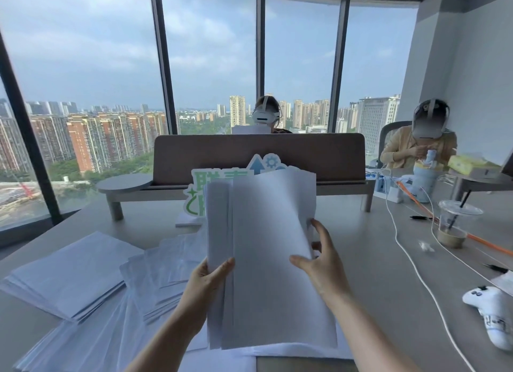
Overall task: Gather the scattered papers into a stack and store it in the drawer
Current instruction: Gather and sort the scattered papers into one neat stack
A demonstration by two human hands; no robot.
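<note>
Both hands hold the paper stack upright over the desk: left hand pinching its left edge, right hand fingers curled, probably gripping the right. Loose papers at 9 o'clock.

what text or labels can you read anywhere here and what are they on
Green-and-white die-cut sign behind the held sheaf of white paper: large green characters, mostly covered by the paper, not readable.
White game controller: small dark marks, too small to read.
Yellow tissue box: any print too blurred to read.
Loose white papers on the grey desk: no legible print.
Nothing else carries readable text.
</note>
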